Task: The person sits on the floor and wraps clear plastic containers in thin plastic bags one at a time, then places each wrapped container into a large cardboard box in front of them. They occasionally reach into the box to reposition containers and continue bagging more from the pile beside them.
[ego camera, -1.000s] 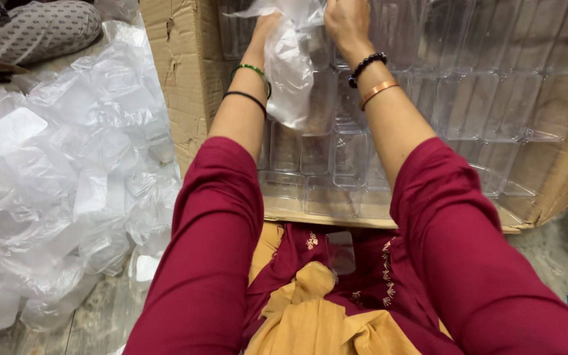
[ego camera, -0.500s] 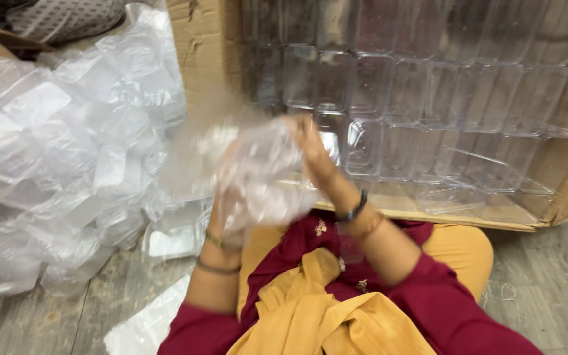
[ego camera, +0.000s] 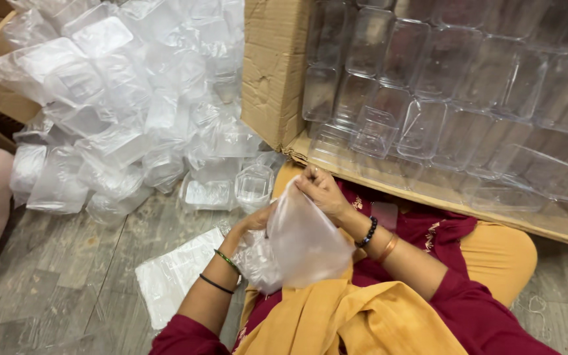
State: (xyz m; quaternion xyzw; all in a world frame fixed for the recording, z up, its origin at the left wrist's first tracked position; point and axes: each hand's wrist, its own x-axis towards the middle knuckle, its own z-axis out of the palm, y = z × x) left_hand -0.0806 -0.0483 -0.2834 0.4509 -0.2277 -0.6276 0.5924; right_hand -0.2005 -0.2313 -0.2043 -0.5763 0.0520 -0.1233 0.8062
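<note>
Plastic bag (ego camera: 307, 243) is gripped by left hand (ego camera: 254, 220) and right hand (ego camera: 323, 190).

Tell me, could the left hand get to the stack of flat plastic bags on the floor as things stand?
Probably yes. The stack of flat bags lies on the floor just beside the left hand, with nothing between them, though that hand is busy with the clear bag.

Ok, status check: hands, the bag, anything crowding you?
Both hands on the clear plastic bag: right hand pinching its top edge, left hand at its side. Held over the lap. Flat bag stack on floor, clear.
</note>
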